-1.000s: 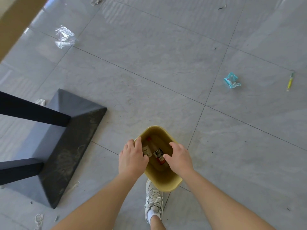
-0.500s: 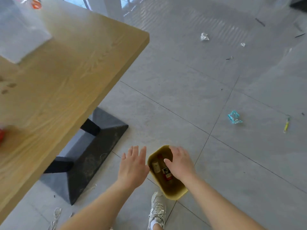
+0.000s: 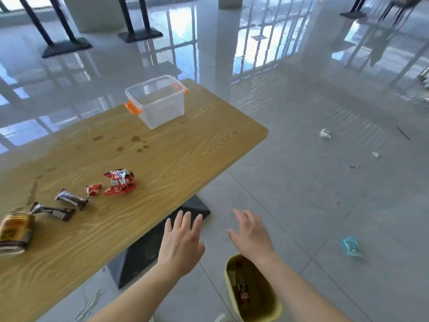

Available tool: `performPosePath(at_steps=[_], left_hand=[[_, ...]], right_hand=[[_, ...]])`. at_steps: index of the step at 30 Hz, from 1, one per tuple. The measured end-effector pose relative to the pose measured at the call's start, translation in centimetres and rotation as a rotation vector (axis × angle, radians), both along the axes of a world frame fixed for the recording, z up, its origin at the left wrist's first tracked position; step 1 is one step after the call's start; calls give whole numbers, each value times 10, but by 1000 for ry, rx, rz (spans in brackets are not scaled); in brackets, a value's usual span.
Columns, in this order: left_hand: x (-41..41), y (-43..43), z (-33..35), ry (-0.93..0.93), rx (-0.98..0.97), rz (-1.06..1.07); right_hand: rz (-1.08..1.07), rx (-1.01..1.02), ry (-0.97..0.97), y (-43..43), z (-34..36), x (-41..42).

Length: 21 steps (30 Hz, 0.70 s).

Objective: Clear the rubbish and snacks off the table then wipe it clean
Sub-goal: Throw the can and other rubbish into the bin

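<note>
The wooden table [image 3: 176, 159] fills the left of the view. On it lie a crumpled red wrapper [image 3: 119, 182], a small red scrap [image 3: 93, 189], two brown snack bars [image 3: 72, 199] [image 3: 53, 211] and a gold packet [image 3: 14, 233] at the left edge. Brown stains [image 3: 137, 142] mark the wood. A yellow bin [image 3: 253, 291] with rubbish inside stands on the floor below. My left hand [image 3: 181, 242] and my right hand [image 3: 251, 238] hover above the floor beside the table's edge, both open and holding nothing.
A clear plastic box [image 3: 157, 101] with orange latches stands at the table's far end. The table's black base [image 3: 148, 247] sits under the edge. Litter lies on the grey floor: a blue wrapper [image 3: 351, 246] and white scraps [image 3: 325, 133].
Both hands have let go of the yellow bin and lifted away from it. My view has tilted up from the floor to the table top.
</note>
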<state>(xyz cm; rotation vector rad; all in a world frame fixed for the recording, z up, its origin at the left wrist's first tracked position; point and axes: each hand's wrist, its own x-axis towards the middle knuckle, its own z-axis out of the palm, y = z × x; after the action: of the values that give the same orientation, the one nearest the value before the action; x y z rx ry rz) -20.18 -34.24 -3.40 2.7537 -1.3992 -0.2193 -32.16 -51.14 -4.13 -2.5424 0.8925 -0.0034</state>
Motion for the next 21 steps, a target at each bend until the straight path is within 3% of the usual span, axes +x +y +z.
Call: performPosePath(at_steps=[10,21], left_hand=[[60,68,62,-98,-78,256],[131,221,90,-163,-104,603]], right_hand=[[249,-89,-97,38,70,98],[566,-85,-204,164,108,221]])
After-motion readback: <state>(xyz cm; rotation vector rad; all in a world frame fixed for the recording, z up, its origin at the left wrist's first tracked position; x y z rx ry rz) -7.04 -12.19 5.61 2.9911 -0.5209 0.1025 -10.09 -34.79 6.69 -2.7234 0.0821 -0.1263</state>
